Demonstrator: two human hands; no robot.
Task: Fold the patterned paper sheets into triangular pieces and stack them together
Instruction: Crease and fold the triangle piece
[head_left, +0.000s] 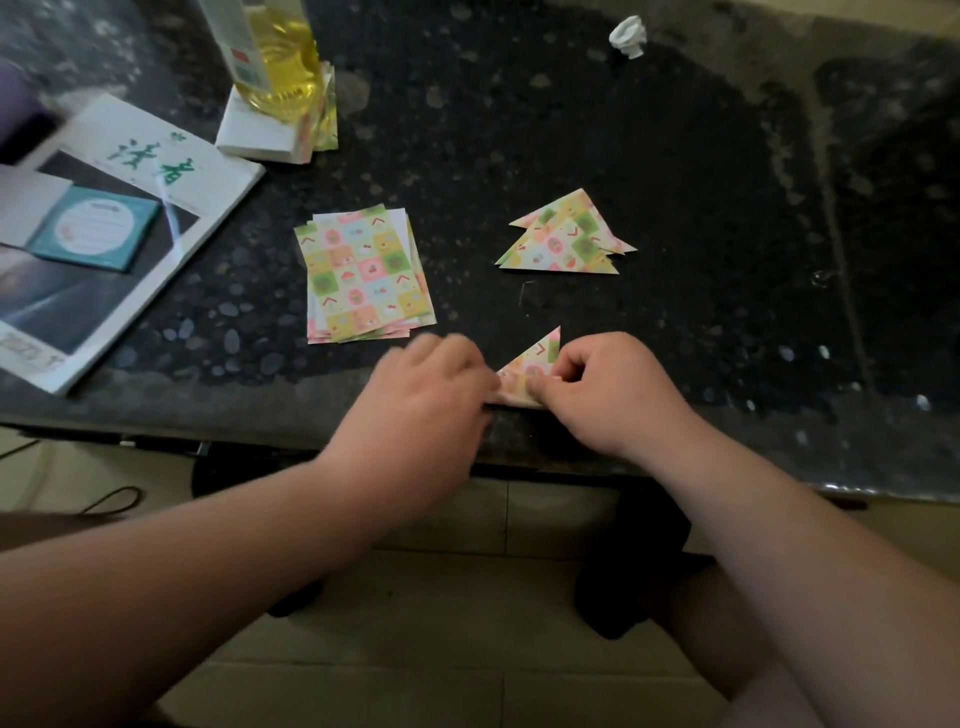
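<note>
1. Tabletop (597, 130): dark speckled stone, paler and worn along the near edge.
2. Half-folded sheet (537, 357): patterned paper in pink, green and yellow squares. It lies at the near edge of the tabletop between the two hands, its triangular tip pointing away from the person.
3. Right hand (608, 389): knuckles up, fingers curled. Thumb and forefinger pinch the lower fold of the half-folded sheet on its right side.
4. Left hand (431, 384): motion-blurred, back upward, fingertips at the left corner of the half-folded sheet. Whether it grips or only presses cannot be told.
5. Flat stack (363, 270): unfolded patterned sheets, loosely fanned, beyond the left hand and apart from it.
6. Folded pile (566, 241): finished triangular pieces overlapping one another, points offset, right of the flat stack and well apart from it, beyond the right hand.
7. Magazine (156, 156): white cover with green characters, far left, overhanging the near edge.
8. Teal notepad (96, 228): square, resting on the magazine.
9. Bottle (283, 62): clear, holding yellow liquid, standing on a white box (254, 132) at the far left.
10. Crumpled paper (629, 35): small white wad, far side, alone.
11. Floor (441, 623): pale tiles, seen under the forearms.
</note>
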